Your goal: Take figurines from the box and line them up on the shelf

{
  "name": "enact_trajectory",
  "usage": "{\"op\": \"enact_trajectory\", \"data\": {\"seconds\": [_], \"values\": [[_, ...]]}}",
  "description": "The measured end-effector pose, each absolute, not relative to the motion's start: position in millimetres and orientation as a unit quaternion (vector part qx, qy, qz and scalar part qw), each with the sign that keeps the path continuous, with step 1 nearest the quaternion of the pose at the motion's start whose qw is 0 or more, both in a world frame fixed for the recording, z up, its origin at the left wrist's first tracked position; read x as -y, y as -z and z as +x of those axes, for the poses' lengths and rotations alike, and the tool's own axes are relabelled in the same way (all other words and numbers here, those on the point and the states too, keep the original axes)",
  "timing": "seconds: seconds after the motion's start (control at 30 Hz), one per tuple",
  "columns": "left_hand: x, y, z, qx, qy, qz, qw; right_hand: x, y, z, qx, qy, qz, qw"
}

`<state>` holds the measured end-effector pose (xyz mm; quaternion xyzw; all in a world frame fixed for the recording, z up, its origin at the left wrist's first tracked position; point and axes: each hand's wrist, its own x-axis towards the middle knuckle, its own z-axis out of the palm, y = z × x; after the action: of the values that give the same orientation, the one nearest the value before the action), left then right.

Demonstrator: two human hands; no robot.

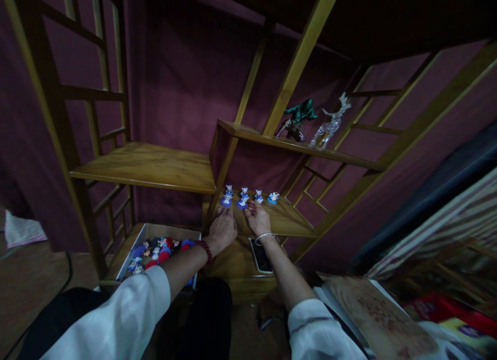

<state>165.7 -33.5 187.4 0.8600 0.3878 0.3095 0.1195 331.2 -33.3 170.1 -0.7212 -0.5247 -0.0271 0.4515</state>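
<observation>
Small blue-and-white figurines on round bases stand on the low wooden shelf (287, 217). My left hand (224, 228) has its fingers curled, the tips at the front edge of the left front figurine (226, 199); whether they grip anything is hidden. My right hand (258, 218) is closed, its thumb and fingertips against the base of the front figurine (243, 200) beside it. Behind these two stand a back left figurine (229, 189) and another back figurine (244, 190). Farther right are an upright figurine (258, 196) and one on a light-blue base (273, 198).
An open white box (134, 246) of mixed figurines sits at lower left. A phone (261, 256) lies under my right wrist. A higher shelf (248, 134) holds a green-and-brown statue (298, 119) and a clear deer ornament (330, 124). The left shelf (151, 166) juts out above the box.
</observation>
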Motion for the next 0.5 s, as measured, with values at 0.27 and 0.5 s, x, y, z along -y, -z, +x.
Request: {"op": "enact_trajectory", "data": {"seconds": [0.27,0.5], "values": [[32.0,-180.9,168.6,-0.392,-0.32,0.854,0.122,32.6,-171.5,328.7,0.538,0.008,-0.703,0.464],[32.3,-180.6,170.5,-0.395,-0.315,0.857,0.104,30.4,-175.1,327.2,0.537,-0.007,-0.703,0.467]]}}
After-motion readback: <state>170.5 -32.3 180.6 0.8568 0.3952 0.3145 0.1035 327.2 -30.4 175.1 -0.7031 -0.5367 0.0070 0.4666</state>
